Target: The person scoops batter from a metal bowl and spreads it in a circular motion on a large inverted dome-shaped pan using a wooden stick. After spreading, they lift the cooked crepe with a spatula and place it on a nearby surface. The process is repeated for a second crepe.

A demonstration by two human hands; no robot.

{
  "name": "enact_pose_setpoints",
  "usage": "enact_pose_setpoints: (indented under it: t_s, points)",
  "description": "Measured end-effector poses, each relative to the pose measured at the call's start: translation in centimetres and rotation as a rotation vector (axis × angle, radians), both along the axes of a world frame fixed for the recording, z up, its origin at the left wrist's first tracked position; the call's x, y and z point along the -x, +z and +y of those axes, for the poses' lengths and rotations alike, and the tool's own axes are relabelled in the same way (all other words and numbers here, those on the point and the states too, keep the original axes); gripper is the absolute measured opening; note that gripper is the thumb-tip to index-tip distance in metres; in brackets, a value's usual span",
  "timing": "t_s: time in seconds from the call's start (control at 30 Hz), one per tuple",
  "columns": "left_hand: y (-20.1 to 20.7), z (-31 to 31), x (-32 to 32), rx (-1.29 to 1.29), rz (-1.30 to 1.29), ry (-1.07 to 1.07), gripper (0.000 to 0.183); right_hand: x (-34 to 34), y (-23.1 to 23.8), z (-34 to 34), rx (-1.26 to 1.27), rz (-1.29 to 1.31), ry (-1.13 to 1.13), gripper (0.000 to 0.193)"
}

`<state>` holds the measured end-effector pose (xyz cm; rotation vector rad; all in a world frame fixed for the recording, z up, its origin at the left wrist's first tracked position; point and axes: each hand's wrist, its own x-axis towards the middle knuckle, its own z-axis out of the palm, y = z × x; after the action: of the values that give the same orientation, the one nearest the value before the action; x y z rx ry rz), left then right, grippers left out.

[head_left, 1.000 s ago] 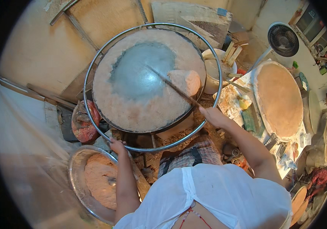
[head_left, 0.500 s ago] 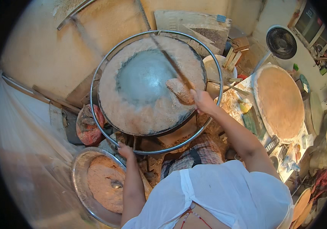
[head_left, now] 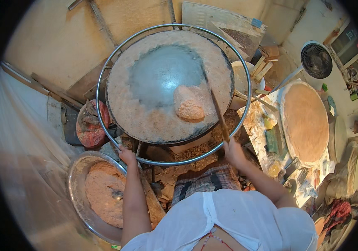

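Note:
A large round griddle stands before me, coated with a ring of pale brownish batter around a bare, shiny, steaming middle. On its near right part rests a lump of wet dough. My right hand is closed on the near end of a long, thin wooden scraper, which reaches across the griddle to the right of the dough. A metal hoop circles the griddle, and my left hand grips its near left side.
A metal basin of reddish dough, with a spoon in it, is at lower left. A large round flatbread lies on a table at right. Behind it stands a fan. A white bucket and plastic sheeting flank the griddle.
My right hand has moved down toward me and the scraper has swung to the right of the dough lump. The lump now sits nearer the middle. My left hand stays on the hoop.

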<state>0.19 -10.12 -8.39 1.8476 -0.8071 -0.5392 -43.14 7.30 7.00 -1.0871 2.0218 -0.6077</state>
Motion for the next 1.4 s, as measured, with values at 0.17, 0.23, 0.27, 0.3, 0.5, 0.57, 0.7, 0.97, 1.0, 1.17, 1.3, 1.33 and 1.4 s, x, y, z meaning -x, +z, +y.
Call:
enact_pose_setpoints:
  t_s: [0.17,0.23,0.27,0.3,0.5,0.57,0.7,0.97,1.0,1.17,1.3,1.33,1.4]
  points:
    - [-3.4,-0.3,-3.4,0.074,-0.213,-0.017,0.059,-4.4,-1.5,-1.3,0.068,0.071,0.312,0.034]
    - [-0.9,0.4,1.1,0.020,0.101,0.006,0.059,-1.5,-1.1,-2.5,0.059,0.156,0.309,0.036]
    - [-1.3,0.8,-0.6,0.032,0.197,0.023,0.059,-0.8,-0.6,-2.5,0.088,0.170,0.337,0.036]
    - [-1.9,1.3,-2.3,0.046,0.292,0.040,0.059,-1.3,-1.1,-1.5,0.117,0.115,0.283,0.036]
    - [2.0,4.1,4.8,-0.040,0.376,0.145,0.057,-4.7,-0.6,-2.2,0.047,0.128,0.331,0.036]
    - [2.6,5.9,5.7,-0.067,0.446,0.107,0.056,-3.0,0.3,-3.5,0.086,0.174,0.370,0.037]
    - [1.5,8.8,7.9,-0.066,0.542,-0.033,0.051,-4.7,-2.2,-0.2,0.051,0.071,0.215,0.034]
    - [7.2,13.0,7.4,-0.664,0.807,-0.603,0.058,-2.0,-0.3,-2.6,0.092,0.155,0.270,0.033]
    - [7.2,12.5,6.6,-0.704,0.810,-0.660,0.060,-2.2,-1.9,-1.2,0.040,0.105,0.166,0.032]
    - [8.3,10.3,10.2,-0.430,0.970,-0.111,0.077,-5.0,-1.2,-2.9,0.083,0.120,0.342,0.035]
    - [8.1,12.6,10.4,-0.721,0.969,-0.538,0.084,-2.1,-1.7,-2.5,0.053,0.020,0.186,0.034]
    - [7.6,13.2,10.8,-0.757,0.960,-0.591,0.084,-2.3,-2.1,-1.2,0.034,-0.034,0.096,0.034]
    - [6.9,13.8,12.9,-0.837,0.934,-0.722,0.083,-5.8,-2.4,-1.0,-0.010,0.044,0.208,0.033]
